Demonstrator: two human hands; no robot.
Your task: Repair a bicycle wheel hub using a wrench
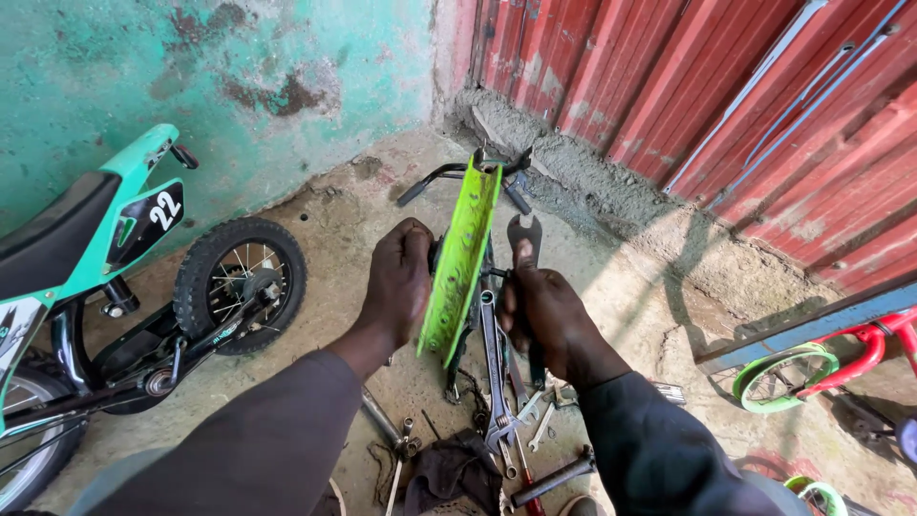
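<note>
Left hand (399, 282) grips the left side of the upright green rim (460, 260), no tyre on it. Right hand (543, 311) holds a spanner (523, 239) at the hub; axle nut apparently not yet off. Tools (511, 420) on the ground.

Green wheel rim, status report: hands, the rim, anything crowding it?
Left hand grips green rim edge. Right hand holds open-end wrench at hub side. Rim upright, edge-on. Loose tools on ground below; nothing blocking.
</note>
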